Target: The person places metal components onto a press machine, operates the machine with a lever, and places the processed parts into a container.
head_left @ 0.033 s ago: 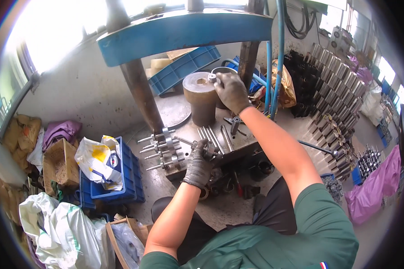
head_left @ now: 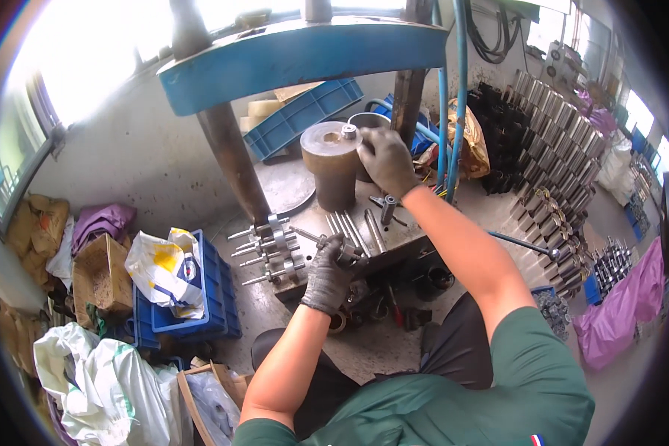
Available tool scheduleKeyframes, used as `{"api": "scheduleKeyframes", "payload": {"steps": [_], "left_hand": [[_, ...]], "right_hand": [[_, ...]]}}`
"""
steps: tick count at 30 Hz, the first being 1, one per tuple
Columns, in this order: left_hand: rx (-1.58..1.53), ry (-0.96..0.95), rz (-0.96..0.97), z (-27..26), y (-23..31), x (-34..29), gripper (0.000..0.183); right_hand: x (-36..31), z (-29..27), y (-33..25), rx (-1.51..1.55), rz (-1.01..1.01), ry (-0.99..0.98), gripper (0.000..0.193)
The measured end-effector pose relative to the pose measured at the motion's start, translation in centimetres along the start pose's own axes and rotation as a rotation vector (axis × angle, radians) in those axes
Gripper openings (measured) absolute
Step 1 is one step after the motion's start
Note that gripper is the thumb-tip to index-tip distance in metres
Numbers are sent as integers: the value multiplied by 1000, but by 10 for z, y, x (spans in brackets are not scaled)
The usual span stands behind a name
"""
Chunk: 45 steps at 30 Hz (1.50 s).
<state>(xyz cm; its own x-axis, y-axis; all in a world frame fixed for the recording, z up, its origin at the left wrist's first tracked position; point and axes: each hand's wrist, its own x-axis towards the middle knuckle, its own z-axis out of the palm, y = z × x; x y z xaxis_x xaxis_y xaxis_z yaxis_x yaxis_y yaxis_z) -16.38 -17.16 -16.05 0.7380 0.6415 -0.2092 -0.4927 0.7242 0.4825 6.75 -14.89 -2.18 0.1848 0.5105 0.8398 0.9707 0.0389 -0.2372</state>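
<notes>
My left hand (head_left: pixel 327 275), in a dirty grey work glove, is closed around a metal shaft (head_left: pixel 305 233) with a thicker end, partly hidden by the fingers. The shaft points left over the press bench. My right hand (head_left: pixel 388 160), gloved too, is loosely curled beside a small metal ring (head_left: pixel 348 131), just to its right, with nothing visible in the fingers. The ring stands on the rim of a thick steel cylinder (head_left: pixel 331 167), next to the hole in its top. To the left of my left hand, several flanged shafts (head_left: pixel 275 249) lie side by side.
A blue press crossbeam (head_left: pixel 305 63) on steel posts spans above the bench. Bare rods (head_left: pixel 349 232) and a small tool (head_left: pixel 388 209) lie near the cylinder. Blue crates (head_left: pixel 219 290) stand at the left. Stacked metal cylinders (head_left: pixel 561 123) and a lever bar (head_left: pixel 524 244) are at the right.
My right fingers have come slightly away to the right of the ring, which now shows more fully on the cylinder. My left hand keeps hold of the shaft.
</notes>
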Motion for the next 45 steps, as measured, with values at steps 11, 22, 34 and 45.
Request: {"api": "scheduleKeyframes", "payload": {"steps": [11,22,34,45], "left_hand": [[516,-66,506,70,40,-1,57],[903,-78,897,178,125,173,38],[930,-128,737,184,113,175,38],[835,-151,652,178,116,181,47]], "right_hand": [[-155,-126,-13,281,118,-433,25],[-172,-93,4,216,14,-751,14],[-168,-133,5,265,-3,-843,18],[-137,-242,8,184,-28,-467,19]]}}
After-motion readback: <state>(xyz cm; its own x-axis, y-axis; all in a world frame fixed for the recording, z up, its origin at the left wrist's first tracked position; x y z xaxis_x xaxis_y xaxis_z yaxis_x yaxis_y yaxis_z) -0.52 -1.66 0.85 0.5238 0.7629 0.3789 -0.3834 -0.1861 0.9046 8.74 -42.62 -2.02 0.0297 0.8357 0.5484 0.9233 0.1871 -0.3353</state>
